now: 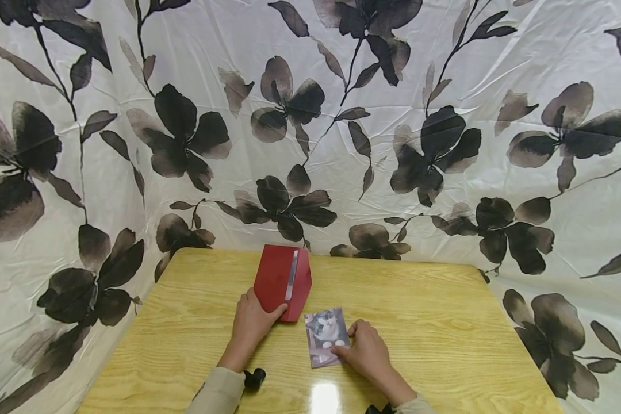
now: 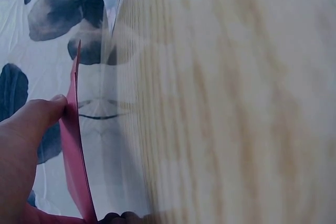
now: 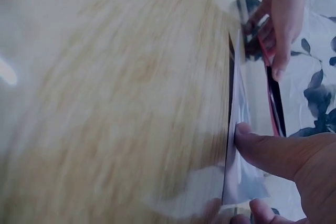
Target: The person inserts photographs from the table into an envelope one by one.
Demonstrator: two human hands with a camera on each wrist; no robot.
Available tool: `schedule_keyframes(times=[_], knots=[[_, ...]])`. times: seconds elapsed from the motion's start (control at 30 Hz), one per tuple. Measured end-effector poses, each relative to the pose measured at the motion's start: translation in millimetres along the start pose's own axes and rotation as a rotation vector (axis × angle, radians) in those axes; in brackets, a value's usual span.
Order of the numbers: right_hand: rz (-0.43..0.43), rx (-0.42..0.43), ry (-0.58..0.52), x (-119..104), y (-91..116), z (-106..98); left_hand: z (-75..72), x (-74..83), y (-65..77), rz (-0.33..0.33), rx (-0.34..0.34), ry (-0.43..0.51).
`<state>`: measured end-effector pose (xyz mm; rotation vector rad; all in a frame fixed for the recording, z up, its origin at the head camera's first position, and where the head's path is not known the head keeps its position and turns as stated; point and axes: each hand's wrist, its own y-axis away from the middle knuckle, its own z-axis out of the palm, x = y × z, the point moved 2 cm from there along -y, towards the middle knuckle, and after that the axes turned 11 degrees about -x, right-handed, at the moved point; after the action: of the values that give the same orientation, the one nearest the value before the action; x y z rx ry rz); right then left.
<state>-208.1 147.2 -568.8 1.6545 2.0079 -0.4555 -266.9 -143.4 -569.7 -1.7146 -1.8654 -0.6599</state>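
Note:
My left hand (image 1: 252, 323) grips a red envelope (image 1: 274, 275) by its near end, thumb on top. The envelope's lighter red flap (image 1: 303, 282) points to the right, with a silvery strip (image 1: 292, 275) running beside it. In the left wrist view the envelope (image 2: 75, 145) shows edge-on, standing off the table, with the thumb (image 2: 50, 109) on its face. To its right, my right hand (image 1: 367, 349) pinches a photo card (image 1: 325, 329) of a grey-and-white cat by its right side. The right wrist view shows the thumb (image 3: 262, 148) pressed on the card (image 3: 242, 179); the fingers behind it are partly hidden.
Both hands work over a yellow wood-grain table (image 1: 424, 310). Behind and around it hangs a white cloth (image 1: 372, 190) with dark flower prints, close to the table's far edge. A black wrist-camera mount (image 1: 255, 378) sits at the left sleeve (image 1: 217, 392).

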Motion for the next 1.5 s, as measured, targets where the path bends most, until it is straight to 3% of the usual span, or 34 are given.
schedule_keyframes(times=[0.27,0.53,1.07,1.3,1.5], knots=[[0.015,-0.023,-0.017,-3,1,0,-0.5,1.5,1.0,-0.008,-0.003,0.003],[-0.027,-0.018,-0.059,-1,2,0,-1.2,1.9,1.4,-0.013,-0.009,0.004],[-0.045,-0.186,-0.428,16,-10,-11,-0.6,1.5,1.3,-0.005,-0.001,0.001],[-0.025,-0.189,-0.495,24,-16,-26,-0.8,5.5,1.9,-0.007,0.0,0.009],[-0.01,-0.127,-0.585,29,-24,-36,-0.1,4.8,1.5,-0.012,0.005,0.005]])
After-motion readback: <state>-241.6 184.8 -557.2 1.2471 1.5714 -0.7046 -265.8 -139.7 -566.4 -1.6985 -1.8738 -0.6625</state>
